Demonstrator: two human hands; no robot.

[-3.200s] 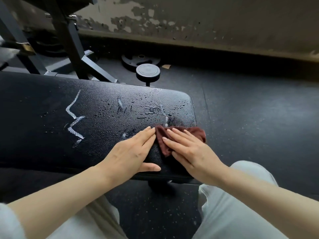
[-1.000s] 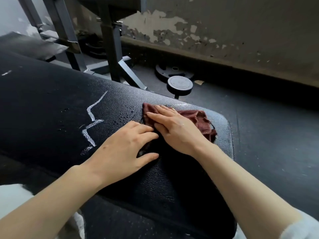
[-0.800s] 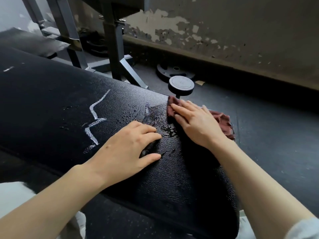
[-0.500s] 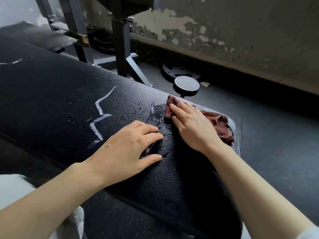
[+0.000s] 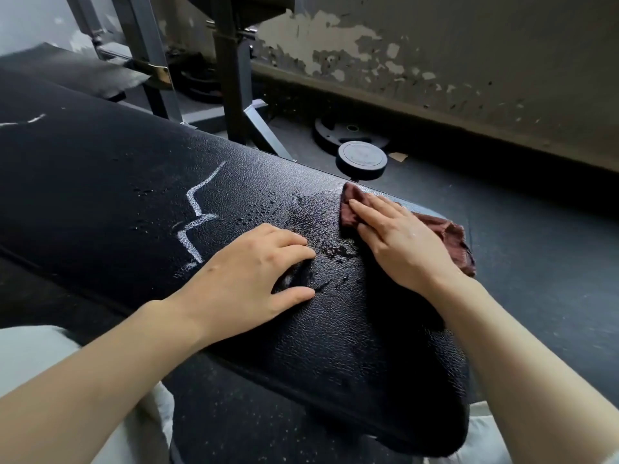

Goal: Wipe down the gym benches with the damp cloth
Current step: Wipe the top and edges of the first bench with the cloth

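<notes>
Head view is showing the right hand pressing flat, fingers straight, on the cloth at the far corner of the bench, the cloth's right end lying at the pad's edge. Left hand is resting beside it, fingers loosely bent, gripping nothing. Wet droplets and a chalk mark are lying leftward, with bare pad stretching beyond.

Weight plates flat on dark floor by peeling wall (paint flaking); grey steel rack behind.
</notes>
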